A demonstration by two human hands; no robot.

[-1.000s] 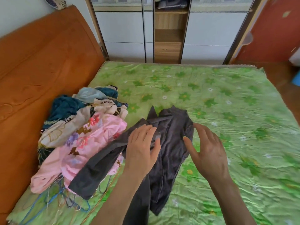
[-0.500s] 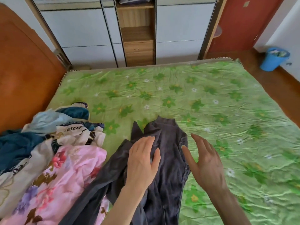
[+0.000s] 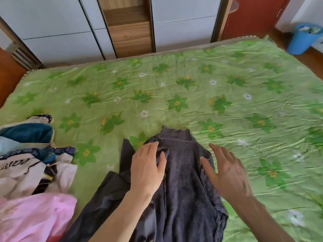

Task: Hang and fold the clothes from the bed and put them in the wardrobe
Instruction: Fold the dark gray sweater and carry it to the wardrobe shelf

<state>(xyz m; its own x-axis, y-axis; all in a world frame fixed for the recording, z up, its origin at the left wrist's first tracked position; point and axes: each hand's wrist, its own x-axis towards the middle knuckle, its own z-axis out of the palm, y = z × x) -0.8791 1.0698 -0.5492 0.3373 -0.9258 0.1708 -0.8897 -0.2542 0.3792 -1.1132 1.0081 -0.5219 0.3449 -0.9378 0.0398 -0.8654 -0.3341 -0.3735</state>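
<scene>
On the green flowered bed cover (image 3: 192,95), near its close edge, your dark grey sweater (image 3: 181,180) lies with its ribbed collar pointing away from you, toward the wardrobe (image 3: 129,30). Your left hand (image 3: 146,170) rests flat on the left part of the sweater, the fingers straight and close together, the thumb spread to the right; it does not pinch the cloth. Your right hand (image 3: 225,173) is at the right edge of the sweater with the fingers spread and relaxed, and it holds nothing; I cannot tell if the fingertips touch the cover. One sleeve goes down to the left, toward the pile of clothes (image 3: 29,172), where a pink garment (image 3: 33,217) lies nearest to you. A blue bin (image 3: 304,39) stands on the floor at the far right.
</scene>
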